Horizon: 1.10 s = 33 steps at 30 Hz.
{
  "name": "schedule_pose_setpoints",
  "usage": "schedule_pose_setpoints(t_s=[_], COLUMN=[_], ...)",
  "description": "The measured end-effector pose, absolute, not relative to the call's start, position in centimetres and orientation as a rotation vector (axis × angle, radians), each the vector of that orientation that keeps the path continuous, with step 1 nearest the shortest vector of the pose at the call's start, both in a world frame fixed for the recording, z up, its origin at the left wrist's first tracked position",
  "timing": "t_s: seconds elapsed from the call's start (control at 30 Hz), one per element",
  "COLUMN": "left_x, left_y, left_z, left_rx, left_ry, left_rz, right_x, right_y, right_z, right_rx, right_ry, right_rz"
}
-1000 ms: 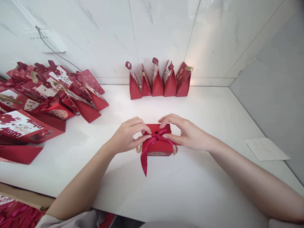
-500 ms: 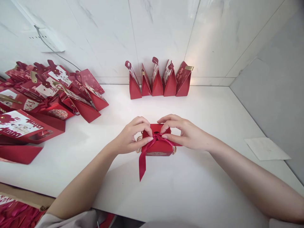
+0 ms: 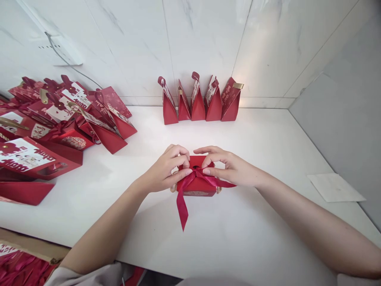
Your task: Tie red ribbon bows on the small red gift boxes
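A small red gift box (image 3: 199, 186) stands on the white table (image 3: 256, 222) in front of me. A dark red ribbon (image 3: 182, 202) crosses its top, and one end hangs down over the front onto the table. My left hand (image 3: 166, 169) pinches the ribbon at the knot on the box's left side. From the right, my right hand (image 3: 226, 167) pinches the other part of the ribbon at the knot. Another ribbon end trails under my right hand.
Several closed red gift boxes (image 3: 200, 101) stand in a row against the back wall. A heap of flat and folded red boxes (image 3: 59, 119) fills the left side. A white sheet of paper (image 3: 335, 187) lies at the right edge.
Both hands have drawn closer together over the knot. The hanging ribbon end has swung slightly and a second end now shows under my right hand.
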<state>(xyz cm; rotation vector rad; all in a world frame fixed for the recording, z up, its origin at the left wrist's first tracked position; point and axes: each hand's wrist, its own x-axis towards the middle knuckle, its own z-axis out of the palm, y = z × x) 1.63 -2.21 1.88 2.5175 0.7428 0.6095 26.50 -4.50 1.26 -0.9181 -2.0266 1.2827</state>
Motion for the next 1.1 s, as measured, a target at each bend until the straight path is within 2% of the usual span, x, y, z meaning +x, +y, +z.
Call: schedule_pose_setpoints(t_s=[0.17,0.4,0.63,0.83,1.1], left_x=[2.2,2.8,3.1,2.2,1.5], left_y=[-2.3,-2.3,-2.9,-1.5,-0.7], left_z=[1.3,0.1,0.4,-1.2,-1.3], left_rx=[2.402,2.128,2.130,1.732,1.751], left_ry=[0.715,0.695,0.844,0.632,0.534], left_rz=[0.619,0.632,0.791,0.723,0.661], right_x=[26.3,26.0,26.5,26.5,26.6], right_y=[-4.1,-3.6,-3.6,-3.0,-3.2], right_z=[0.6,-1.1,-1.0,-2.4,-1.7], right_rx=[-0.814,-0.725,-0.686,-0.586,-0.632], right_ry=[-1.916,-1.819,-1.800,-1.691,-1.752], right_rz=[1.542,1.673,1.701,1.692,1.623])
